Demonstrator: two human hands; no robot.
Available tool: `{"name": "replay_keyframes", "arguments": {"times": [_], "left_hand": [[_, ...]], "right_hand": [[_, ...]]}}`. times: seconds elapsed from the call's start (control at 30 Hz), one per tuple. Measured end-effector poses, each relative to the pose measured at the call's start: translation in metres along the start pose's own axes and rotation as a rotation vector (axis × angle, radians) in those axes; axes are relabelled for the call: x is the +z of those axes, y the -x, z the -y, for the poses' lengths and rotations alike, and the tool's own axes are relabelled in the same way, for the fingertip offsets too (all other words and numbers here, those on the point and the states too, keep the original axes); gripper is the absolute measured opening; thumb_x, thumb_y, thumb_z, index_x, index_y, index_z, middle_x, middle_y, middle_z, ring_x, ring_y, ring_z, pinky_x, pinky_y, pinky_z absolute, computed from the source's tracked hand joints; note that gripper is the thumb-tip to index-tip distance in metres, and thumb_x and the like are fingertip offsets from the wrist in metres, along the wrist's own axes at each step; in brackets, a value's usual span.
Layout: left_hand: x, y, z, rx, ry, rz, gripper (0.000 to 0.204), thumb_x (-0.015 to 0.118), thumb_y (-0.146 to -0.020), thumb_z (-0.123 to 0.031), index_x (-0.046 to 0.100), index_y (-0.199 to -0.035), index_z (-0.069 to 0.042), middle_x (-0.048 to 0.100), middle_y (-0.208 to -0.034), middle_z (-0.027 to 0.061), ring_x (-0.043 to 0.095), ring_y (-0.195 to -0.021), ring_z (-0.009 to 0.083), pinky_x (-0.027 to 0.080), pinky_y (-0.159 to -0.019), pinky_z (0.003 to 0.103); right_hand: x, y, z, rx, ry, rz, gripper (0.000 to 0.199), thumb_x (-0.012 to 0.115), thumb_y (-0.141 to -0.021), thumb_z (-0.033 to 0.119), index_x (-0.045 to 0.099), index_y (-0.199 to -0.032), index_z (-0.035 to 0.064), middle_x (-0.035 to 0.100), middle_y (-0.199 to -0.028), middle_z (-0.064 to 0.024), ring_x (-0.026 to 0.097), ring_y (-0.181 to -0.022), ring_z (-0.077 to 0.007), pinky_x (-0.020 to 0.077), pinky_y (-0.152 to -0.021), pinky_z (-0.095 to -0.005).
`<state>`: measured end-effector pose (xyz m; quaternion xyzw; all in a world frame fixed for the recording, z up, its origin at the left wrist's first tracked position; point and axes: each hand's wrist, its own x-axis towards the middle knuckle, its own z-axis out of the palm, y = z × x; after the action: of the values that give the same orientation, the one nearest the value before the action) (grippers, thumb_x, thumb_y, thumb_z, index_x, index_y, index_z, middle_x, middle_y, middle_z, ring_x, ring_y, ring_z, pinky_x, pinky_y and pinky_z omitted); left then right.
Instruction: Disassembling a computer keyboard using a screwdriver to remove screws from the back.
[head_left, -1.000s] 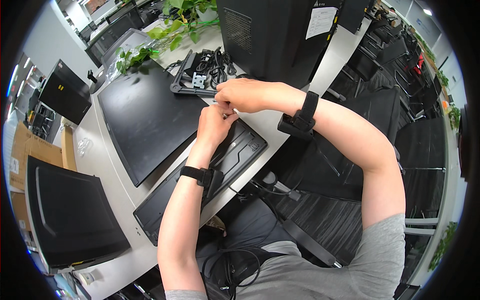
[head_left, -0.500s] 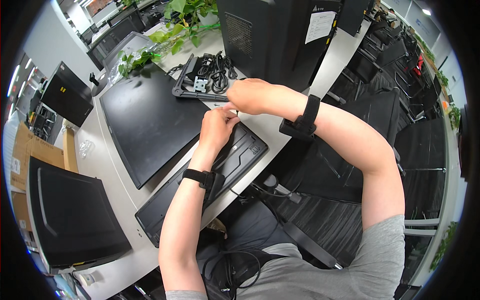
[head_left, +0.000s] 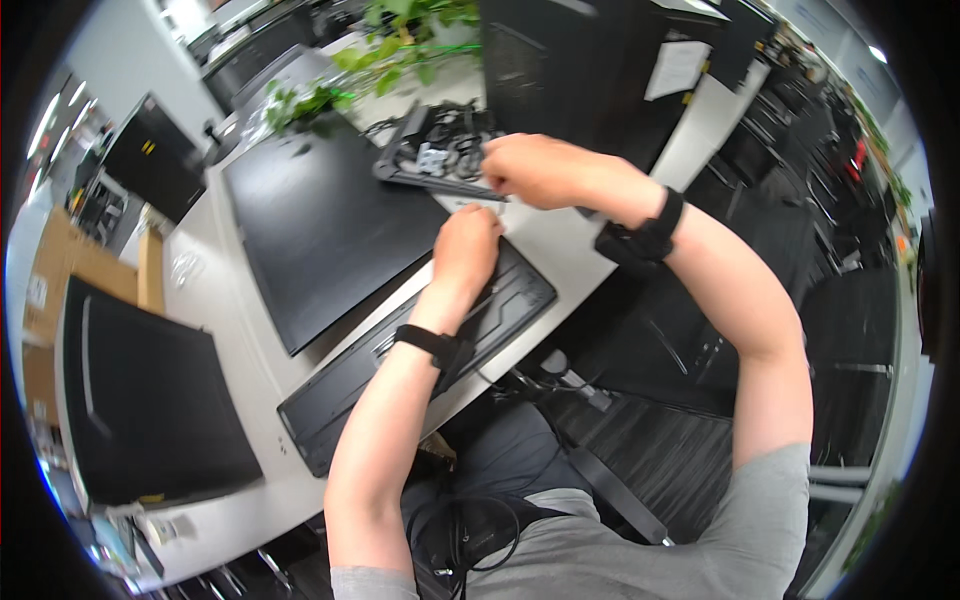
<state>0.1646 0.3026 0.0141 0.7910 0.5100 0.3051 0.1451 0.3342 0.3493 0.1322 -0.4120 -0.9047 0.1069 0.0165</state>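
My left hand, its fingers curled and tips partly hidden, is above the far end of a long black keyboard that seems to lie face down. What it pinches, if anything, does not show. Farther off and to the right, my right hand is closed beside the corner of a black L-shaped stand or bracket. Anything inside that fist is hidden. Black cables and a small pale metal piece lie at the bracket. A dark flat monitor panel lies left of my left hand.
A tall black computer case with a paper sheet stands behind my right hand. Leafy plants are at the back. Another dark monitor and cardboard boxes stand left. Black chairs are right of the table edge.
My hands, touching before, have come apart; the right has moved up and away from the left. The whole view has shifted a little, with some blur.
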Motion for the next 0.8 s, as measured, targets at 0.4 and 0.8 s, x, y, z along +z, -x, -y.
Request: {"name": "replay_keyframes", "arguments": {"times": [0.4, 0.8], "left_hand": [[-0.169, 0.197, 0.026, -0.134, -0.218, -0.398, 0.005, 0.073, -0.097, -0.001, 0.074, -0.103, -0.001, 0.074, -0.099, 0.0139, 0.073, -0.088, 0.0298, 0.057, -0.078, 0.038], [-0.199, 0.372, 0.079, -0.725, -0.288, -0.512, 0.006, 0.074, -0.097, -0.001, 0.077, -0.101, 0.002, 0.072, -0.096, 0.0129, 0.072, -0.086, 0.0285, 0.056, -0.078, 0.036]], "right_hand": [[-0.011, 0.014, 0.017, -0.226, 0.005, -0.19, 0.005, 0.068, -0.092, 0.001, 0.07, -0.095, -0.0022, 0.064, -0.1, -0.0135, 0.067, -0.097, -0.0354, 0.0543, -0.084, -0.0451], [-0.014, 0.012, 0.051, -0.298, 0.149, -0.208, 0.005, 0.071, -0.093, 0.002, 0.068, -0.096, -0.0013, 0.064, -0.1, -0.012, 0.066, -0.095, -0.0351, 0.0542, -0.083, -0.0456]]}}
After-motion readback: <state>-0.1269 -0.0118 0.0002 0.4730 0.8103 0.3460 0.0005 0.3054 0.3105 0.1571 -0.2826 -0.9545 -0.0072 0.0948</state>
